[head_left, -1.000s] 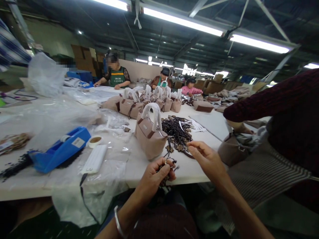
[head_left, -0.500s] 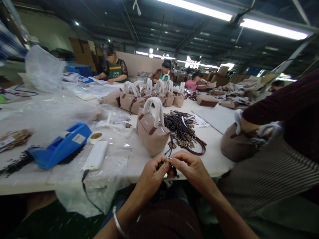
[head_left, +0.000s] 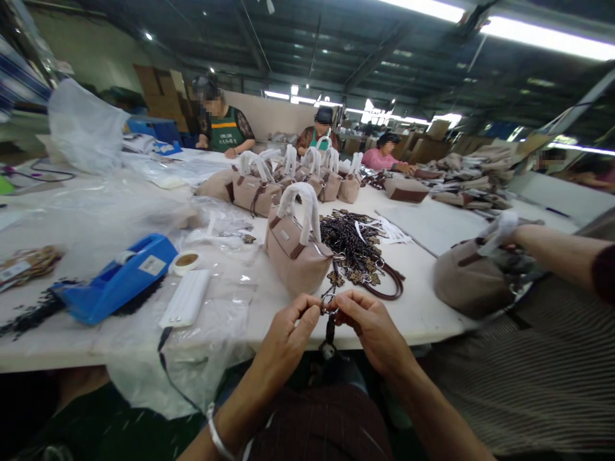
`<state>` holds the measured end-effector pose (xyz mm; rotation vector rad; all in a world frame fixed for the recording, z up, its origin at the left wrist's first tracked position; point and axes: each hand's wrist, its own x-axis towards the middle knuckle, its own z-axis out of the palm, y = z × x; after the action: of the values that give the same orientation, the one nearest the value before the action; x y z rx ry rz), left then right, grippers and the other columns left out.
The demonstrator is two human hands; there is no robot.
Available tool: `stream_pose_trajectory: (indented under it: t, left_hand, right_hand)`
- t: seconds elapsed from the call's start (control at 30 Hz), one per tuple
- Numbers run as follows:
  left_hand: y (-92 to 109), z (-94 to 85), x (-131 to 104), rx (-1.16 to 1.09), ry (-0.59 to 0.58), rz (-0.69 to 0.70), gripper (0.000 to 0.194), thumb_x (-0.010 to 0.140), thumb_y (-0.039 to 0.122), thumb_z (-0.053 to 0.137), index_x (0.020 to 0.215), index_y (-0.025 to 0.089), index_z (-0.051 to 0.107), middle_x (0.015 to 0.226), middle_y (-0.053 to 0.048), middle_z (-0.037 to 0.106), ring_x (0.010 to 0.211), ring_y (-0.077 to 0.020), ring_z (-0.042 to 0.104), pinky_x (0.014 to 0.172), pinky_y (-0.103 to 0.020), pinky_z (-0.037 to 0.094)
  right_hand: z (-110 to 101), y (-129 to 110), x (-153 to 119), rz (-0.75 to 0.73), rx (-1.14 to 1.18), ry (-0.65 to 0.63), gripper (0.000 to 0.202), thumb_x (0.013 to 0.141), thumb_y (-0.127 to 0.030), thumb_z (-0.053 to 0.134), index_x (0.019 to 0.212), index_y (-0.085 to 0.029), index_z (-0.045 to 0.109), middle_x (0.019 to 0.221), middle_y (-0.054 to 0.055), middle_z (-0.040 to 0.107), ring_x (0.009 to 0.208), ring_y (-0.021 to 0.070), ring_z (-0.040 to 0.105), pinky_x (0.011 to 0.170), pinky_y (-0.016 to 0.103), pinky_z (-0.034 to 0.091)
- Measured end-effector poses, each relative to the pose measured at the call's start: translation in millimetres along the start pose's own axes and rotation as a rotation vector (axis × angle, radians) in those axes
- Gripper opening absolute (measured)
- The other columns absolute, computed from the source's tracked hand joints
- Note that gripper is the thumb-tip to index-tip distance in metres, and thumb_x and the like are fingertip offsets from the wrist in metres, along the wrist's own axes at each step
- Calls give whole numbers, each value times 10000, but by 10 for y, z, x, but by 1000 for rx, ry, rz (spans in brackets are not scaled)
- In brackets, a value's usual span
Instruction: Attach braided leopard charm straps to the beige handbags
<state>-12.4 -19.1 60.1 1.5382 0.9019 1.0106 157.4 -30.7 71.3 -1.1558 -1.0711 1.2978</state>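
Note:
My left hand (head_left: 292,334) and my right hand (head_left: 373,328) meet just past the table's near edge, both closed. Thumbs and forefingers pinch a silver metal ring (head_left: 329,297) from either side. Below it hangs a short dark strap (head_left: 330,329); how it joins the ring is too small to make out. Directly beyond my hands stands a beige handbag (head_left: 294,256), its handles wrapped in white. A pile of dark braided cords (head_left: 346,240) with patterned charms and rings lies to that bag's right. A brown looped strap (head_left: 394,285) rests at the pile's edge.
To the left are a blue tape dispenser (head_left: 120,278), a tape roll (head_left: 185,262), a white power bank (head_left: 185,298) and plastic bags (head_left: 221,326). More handbags (head_left: 257,192) stand farther back. At right, a co-worker's arm (head_left: 560,246) reaches to a darker bag (head_left: 468,278).
My hands have drawn slightly apart, bringing the ring and hanging strap into plainer view. The co-worker at right has shifted right with the darker bag.

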Motion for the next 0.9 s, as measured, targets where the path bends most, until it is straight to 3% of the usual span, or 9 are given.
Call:
stream_pose_trajectory:
  t: [0.13, 0.2, 0.33, 0.67, 0.9]
  left_hand:
    - [-10, -4, 21, 84, 68, 114, 179, 881, 313, 551, 937, 198, 676, 995, -59, 661, 978, -217, 580, 907, -321, 425]
    - [-23, -10, 30, 116, 110, 123, 135, 842, 290, 600, 899, 199, 681, 970, -57, 654, 943, -211, 580, 868, -310, 433]
    - [-27, -40, 24, -17, 42, -32, 177, 841, 325, 610, 932, 180, 659, 838, -27, 650, 748, -159, 563, 694, -256, 433]
    - [-37, -85, 31, -355, 3, -170, 319, 831, 454, 635, 781, 139, 624, 660, 3, 613, 585, -101, 525, 582, -212, 422]
    - [-93, 39, 76, -586, 165, -241, 301, 763, 420, 721, 744, 149, 591, 626, 16, 617, 522, -93, 568, 500, -196, 471]
  right_hand:
    - [31, 9, 10, 15, 39, 6, 285, 744, -450, 751, 724, -169, 710, 729, 25, 658, 659, 127, 531, 656, 259, 428]
    - [43, 8, 15, 24, 47, 1, 298, 730, -457, 761, 706, -166, 701, 713, 24, 650, 654, 128, 529, 651, 260, 428]
    - [63, 15, 26, 39, 36, -12, 318, 722, -469, 763, 699, -159, 694, 694, 23, 642, 648, 128, 526, 650, 261, 422]
    - [86, -3, 56, 38, -66, -111, 315, 755, -462, 737, 702, -156, 689, 686, 20, 634, 655, 129, 513, 656, 263, 409]
    - [201, 95, 28, -75, -32, -66, 312, 798, -469, 707, 837, -161, 680, 785, 17, 646, 740, 140, 548, 705, 257, 448]
